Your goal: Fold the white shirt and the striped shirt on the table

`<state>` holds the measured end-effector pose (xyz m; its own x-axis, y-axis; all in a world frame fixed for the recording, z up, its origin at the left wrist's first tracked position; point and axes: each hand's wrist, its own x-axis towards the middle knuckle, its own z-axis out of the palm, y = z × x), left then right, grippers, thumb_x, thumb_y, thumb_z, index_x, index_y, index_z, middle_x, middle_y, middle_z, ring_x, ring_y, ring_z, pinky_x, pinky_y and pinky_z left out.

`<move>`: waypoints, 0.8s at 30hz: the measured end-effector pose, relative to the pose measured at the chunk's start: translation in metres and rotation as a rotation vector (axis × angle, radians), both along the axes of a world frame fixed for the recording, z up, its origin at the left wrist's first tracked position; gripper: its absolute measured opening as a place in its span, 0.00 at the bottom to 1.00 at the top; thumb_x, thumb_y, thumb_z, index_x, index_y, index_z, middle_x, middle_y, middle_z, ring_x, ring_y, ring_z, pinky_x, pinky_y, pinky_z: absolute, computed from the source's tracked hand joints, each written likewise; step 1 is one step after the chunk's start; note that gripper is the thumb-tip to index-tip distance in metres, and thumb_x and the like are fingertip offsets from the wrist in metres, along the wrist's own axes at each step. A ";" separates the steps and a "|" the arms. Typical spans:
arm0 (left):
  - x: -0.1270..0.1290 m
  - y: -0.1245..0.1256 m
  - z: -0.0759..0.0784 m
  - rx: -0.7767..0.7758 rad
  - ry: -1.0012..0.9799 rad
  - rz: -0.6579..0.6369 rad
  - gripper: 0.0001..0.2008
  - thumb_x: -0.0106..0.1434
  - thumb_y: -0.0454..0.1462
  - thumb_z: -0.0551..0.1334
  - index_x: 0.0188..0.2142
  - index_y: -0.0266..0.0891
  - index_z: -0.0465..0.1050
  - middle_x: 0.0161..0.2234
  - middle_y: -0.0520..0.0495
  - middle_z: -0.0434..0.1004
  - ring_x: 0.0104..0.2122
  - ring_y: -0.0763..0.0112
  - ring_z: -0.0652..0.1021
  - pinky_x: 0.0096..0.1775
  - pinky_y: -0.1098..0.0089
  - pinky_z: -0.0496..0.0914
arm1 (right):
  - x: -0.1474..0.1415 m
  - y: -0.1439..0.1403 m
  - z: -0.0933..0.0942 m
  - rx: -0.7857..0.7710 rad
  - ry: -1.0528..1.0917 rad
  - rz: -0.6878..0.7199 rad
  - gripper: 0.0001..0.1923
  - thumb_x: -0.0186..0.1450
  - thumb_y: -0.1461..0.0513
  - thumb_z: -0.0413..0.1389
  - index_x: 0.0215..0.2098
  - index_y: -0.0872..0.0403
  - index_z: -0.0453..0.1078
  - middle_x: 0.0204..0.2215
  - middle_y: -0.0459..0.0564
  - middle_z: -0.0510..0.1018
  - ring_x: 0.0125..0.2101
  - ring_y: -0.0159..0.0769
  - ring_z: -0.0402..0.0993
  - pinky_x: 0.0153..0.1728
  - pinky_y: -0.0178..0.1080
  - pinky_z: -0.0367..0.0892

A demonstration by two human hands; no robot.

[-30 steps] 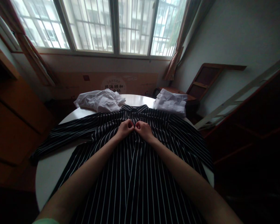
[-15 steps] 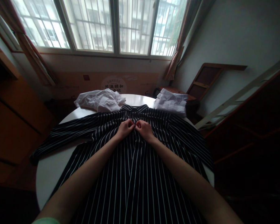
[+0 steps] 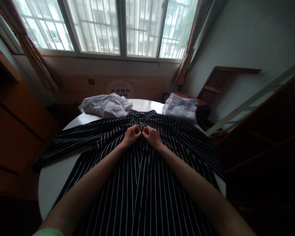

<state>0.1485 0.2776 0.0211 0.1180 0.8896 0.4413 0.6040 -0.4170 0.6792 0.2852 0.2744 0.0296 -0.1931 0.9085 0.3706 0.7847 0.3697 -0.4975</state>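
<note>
In the head view, a black striped shirt is spread front-up over the round white counter. The left hand and right hand are pinched together on its placket, each grip clamped on the cloth just below the collar. Buttoning seems unfinished there; below the grip the front lies closed. Beyond the grip, a crumpled white garment and a folded white garment are seen.

The black shirt with thin white stripes is looking like soft, matt woven cloth. The round white table under it is showing a smooth, slightly glossy top. The crumpled white cloth at the far left is appearing thin and matt. The brown cabinet at left is looking like wood.
</note>
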 end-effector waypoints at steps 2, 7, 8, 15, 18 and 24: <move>0.000 0.000 0.000 -0.004 0.003 0.003 0.04 0.50 0.32 0.58 0.22 0.37 0.64 0.21 0.54 0.69 0.23 0.76 0.69 0.28 0.74 0.63 | 0.000 0.000 0.001 -0.007 0.000 -0.006 0.04 0.57 0.62 0.52 0.29 0.54 0.68 0.25 0.46 0.73 0.27 0.31 0.68 0.30 0.33 0.58; 0.000 -0.001 0.002 -0.030 -0.006 0.003 0.04 0.50 0.32 0.58 0.21 0.37 0.64 0.21 0.54 0.69 0.23 0.76 0.69 0.28 0.74 0.63 | 0.000 -0.001 0.001 -0.016 0.007 0.012 0.04 0.58 0.62 0.52 0.30 0.54 0.68 0.26 0.46 0.74 0.28 0.32 0.69 0.31 0.33 0.59; 0.000 -0.001 0.002 -0.029 -0.008 0.002 0.04 0.50 0.32 0.58 0.21 0.37 0.64 0.21 0.54 0.69 0.23 0.76 0.69 0.28 0.74 0.63 | 0.001 -0.001 0.001 -0.014 0.007 0.014 0.04 0.58 0.62 0.52 0.30 0.54 0.68 0.26 0.47 0.74 0.28 0.32 0.69 0.31 0.33 0.59; -0.001 0.000 0.000 -0.023 0.000 0.001 0.03 0.50 0.32 0.59 0.23 0.38 0.64 0.22 0.55 0.69 0.24 0.76 0.69 0.28 0.74 0.63 | 0.001 0.001 -0.001 -0.030 -0.010 0.018 0.05 0.59 0.62 0.51 0.30 0.54 0.67 0.27 0.47 0.74 0.29 0.32 0.69 0.31 0.34 0.59; -0.001 0.001 -0.001 -0.020 0.016 0.005 0.03 0.50 0.32 0.59 0.23 0.38 0.64 0.22 0.55 0.68 0.24 0.76 0.69 0.28 0.74 0.63 | 0.001 0.001 -0.001 -0.035 -0.009 0.020 0.05 0.59 0.62 0.50 0.31 0.54 0.67 0.28 0.47 0.74 0.29 0.32 0.69 0.31 0.33 0.58; 0.000 0.001 -0.002 0.003 0.027 0.004 0.03 0.51 0.32 0.58 0.23 0.38 0.64 0.22 0.55 0.68 0.24 0.75 0.69 0.29 0.73 0.63 | 0.001 0.001 0.000 -0.038 -0.005 0.017 0.05 0.60 0.63 0.49 0.31 0.54 0.66 0.29 0.48 0.75 0.31 0.33 0.70 0.32 0.34 0.59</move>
<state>0.1481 0.2788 0.0191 0.1264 0.8889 0.4404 0.6239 -0.4164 0.6613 0.2858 0.2753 0.0292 -0.2109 0.9184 0.3348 0.7811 0.3643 -0.5072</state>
